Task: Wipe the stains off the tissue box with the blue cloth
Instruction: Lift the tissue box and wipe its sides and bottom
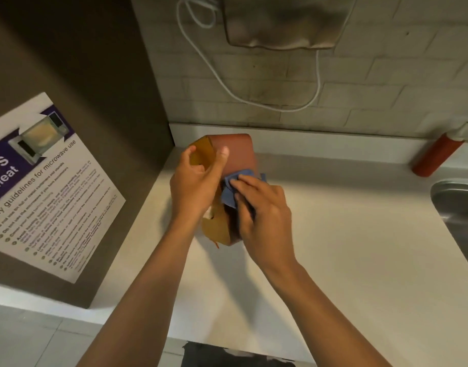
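Observation:
A brown and tan tissue box [237,152] is tilted up above the white counter [333,247], its long axis running away from me. My left hand [194,185] grips the box from the left, thumb laid on its brown upper face and fingers curled round the tan side. My right hand [263,207] presses a crumpled blue cloth [237,185] against the brown face, with its fingers on top of the cloth. A bit of white tissue shows at the box's opening below my left hand.
A brown cabinet side [76,102] with a microwave safety poster [42,186] stands on the left. A red squeeze bottle [436,154] stands at the back right by a steel sink [457,205]. A white cable [254,99] hangs on the brick wall.

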Demonstrator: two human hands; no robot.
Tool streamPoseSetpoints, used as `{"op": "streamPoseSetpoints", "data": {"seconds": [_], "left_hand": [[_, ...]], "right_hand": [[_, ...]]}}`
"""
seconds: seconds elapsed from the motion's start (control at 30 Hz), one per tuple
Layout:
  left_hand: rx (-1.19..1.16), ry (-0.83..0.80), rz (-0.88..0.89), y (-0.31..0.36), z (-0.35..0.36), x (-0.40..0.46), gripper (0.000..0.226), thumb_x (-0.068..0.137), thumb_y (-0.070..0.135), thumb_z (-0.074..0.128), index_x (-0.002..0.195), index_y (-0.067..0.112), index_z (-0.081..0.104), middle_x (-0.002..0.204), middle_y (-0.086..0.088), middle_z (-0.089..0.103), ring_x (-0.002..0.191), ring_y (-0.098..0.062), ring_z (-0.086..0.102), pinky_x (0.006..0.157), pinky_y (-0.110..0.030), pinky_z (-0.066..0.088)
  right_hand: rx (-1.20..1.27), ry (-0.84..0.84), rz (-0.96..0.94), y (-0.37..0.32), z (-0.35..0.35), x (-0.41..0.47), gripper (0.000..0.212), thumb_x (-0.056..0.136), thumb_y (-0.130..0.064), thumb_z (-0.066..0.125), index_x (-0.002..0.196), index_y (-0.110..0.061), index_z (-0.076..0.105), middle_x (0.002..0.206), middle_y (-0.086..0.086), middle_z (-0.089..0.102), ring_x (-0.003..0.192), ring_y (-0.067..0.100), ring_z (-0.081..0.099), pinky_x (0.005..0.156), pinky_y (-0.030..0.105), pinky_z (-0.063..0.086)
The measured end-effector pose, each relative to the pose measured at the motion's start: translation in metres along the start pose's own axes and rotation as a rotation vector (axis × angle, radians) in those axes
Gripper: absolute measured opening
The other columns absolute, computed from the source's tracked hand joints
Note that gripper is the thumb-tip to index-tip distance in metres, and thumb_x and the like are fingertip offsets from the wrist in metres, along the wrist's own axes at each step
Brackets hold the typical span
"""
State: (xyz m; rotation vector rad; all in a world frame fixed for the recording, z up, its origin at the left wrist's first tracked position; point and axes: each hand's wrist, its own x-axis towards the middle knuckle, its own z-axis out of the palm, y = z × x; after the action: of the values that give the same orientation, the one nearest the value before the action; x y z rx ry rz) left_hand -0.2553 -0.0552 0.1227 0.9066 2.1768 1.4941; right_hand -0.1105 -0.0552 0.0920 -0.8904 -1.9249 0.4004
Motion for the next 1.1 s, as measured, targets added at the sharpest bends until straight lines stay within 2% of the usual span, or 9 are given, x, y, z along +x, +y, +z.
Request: {"op": "streamPoseSetpoints", "data": {"seconds": [0.13, 0.37, 0.47, 0.6, 0.7, 0.8, 0.87, 1.0, 1.1], "left_hand": [[-0.055, -0.052, 0.009, -0.004, 0.001, 0.0, 0.102, 0.063, 0.078, 0.072, 0.15, 0.035, 0.04, 0.107, 0.005, 0.076, 0.102, -0.017, 0.072, 0.09, -0.045, 0.06], [-0.472, 0.036, -0.225, -0.012, -0.021, 0.023, 0.087, 0.072, 0.057, 0.083, 0.147, 0.027, 0.051, 0.117, 0.001, 0.075, 0.096, -0.014, 0.075, 0.078, -0.039, 0.064], [-0.729, 0.083, -0.386, -0.01, -0.039, 0.03, 0.039, 0.092, 0.041, 0.074, 0.121, 0.016, 0.064, 0.109, -0.004, 0.074, 0.086, -0.013, 0.073, 0.058, -0.027, 0.061], [-0.885, 0.013, -0.46, -0.013, -0.052, 0.033, 0.029, 0.093, 0.044, 0.07, 0.109, 0.021, 0.063, 0.108, -0.005, 0.074, 0.093, -0.018, 0.073, 0.058, -0.033, 0.061], [-0.93, -0.034, -0.495, -0.016, -0.049, 0.028, 0.034, 0.096, 0.047, 0.066, 0.119, 0.021, 0.063, 0.114, -0.006, 0.072, 0.098, -0.021, 0.072, 0.066, -0.038, 0.062], [-0.961, -0.083, -0.629, -0.028, -0.044, 0.022, 0.047, 0.096, 0.053, 0.063, 0.133, 0.025, 0.059, 0.123, -0.01, 0.068, 0.108, -0.031, 0.067, 0.073, -0.049, 0.063], [-1.012, -0.095, -0.753, -0.038, -0.038, 0.016, 0.047, 0.094, 0.052, 0.065, 0.13, 0.022, 0.061, 0.127, -0.012, 0.065, 0.108, -0.033, 0.066, 0.061, -0.051, 0.063], [-1.096, -0.11, -0.877, -0.048, -0.018, 0.002, 0.053, 0.094, 0.05, 0.067, 0.132, 0.014, 0.059, 0.128, -0.015, 0.063, 0.105, -0.034, 0.066, 0.051, -0.051, 0.062], [-1.109, -0.159, -0.849, -0.061, -0.008, -0.004, 0.049, 0.097, 0.05, 0.062, 0.132, 0.015, 0.061, 0.123, -0.014, 0.068, 0.103, -0.033, 0.068, 0.055, -0.045, 0.063]], "right_hand": [[-0.097, -0.076, -0.066, 0.002, 0.008, -0.013, 0.034, 0.088, -0.012, 0.073, 0.122, -0.012, 0.069, 0.127, 0.004, 0.066, 0.107, 0.034, 0.058, 0.096, 0.029, 0.045], [-0.257, -0.17, -0.07, 0.037, 0.006, -0.051, 0.043, 0.076, 0.007, 0.075, 0.113, -0.014, 0.074, 0.119, -0.001, 0.07, 0.089, 0.032, 0.058, 0.073, 0.034, 0.053], [-0.197, -0.135, 0.082, 0.053, -0.005, -0.053, 0.038, 0.079, 0.007, 0.071, 0.108, -0.018, 0.075, 0.111, -0.009, 0.072, 0.08, 0.027, 0.058, 0.079, 0.017, 0.042], [0.139, 0.008, 0.436, 0.045, -0.024, -0.039, 0.031, 0.092, 0.006, 0.059, 0.106, -0.017, 0.075, 0.107, -0.009, 0.071, 0.09, -0.001, 0.064, 0.071, -0.003, 0.04], [0.405, 0.058, 0.614, 0.034, -0.022, -0.023, 0.031, 0.096, -0.005, 0.058, 0.104, -0.029, 0.076, 0.108, -0.015, 0.073, 0.1, -0.002, 0.066, 0.086, 0.013, 0.051], [0.426, 0.154, 0.571, 0.023, -0.02, -0.011, 0.027, 0.096, -0.006, 0.06, 0.108, -0.025, 0.075, 0.112, -0.013, 0.072, 0.106, 0.002, 0.065, 0.097, 0.026, 0.051], [0.343, 0.212, 0.458, 0.013, -0.019, -0.007, 0.026, 0.095, -0.005, 0.06, 0.111, -0.02, 0.075, 0.116, -0.01, 0.071, 0.111, 0.006, 0.064, 0.1, 0.029, 0.049], [0.005, 0.214, 0.191, -0.001, -0.013, -0.003, 0.028, 0.089, -0.003, 0.067, 0.113, -0.014, 0.074, 0.119, -0.003, 0.07, 0.107, 0.021, 0.061, 0.097, 0.016, 0.043], [-0.103, 0.149, 0.065, -0.022, -0.006, -0.004, 0.028, 0.092, -0.006, 0.061, 0.117, -0.012, 0.072, 0.123, 0.003, 0.068, 0.105, 0.029, 0.058, 0.093, 0.032, 0.05]]}}
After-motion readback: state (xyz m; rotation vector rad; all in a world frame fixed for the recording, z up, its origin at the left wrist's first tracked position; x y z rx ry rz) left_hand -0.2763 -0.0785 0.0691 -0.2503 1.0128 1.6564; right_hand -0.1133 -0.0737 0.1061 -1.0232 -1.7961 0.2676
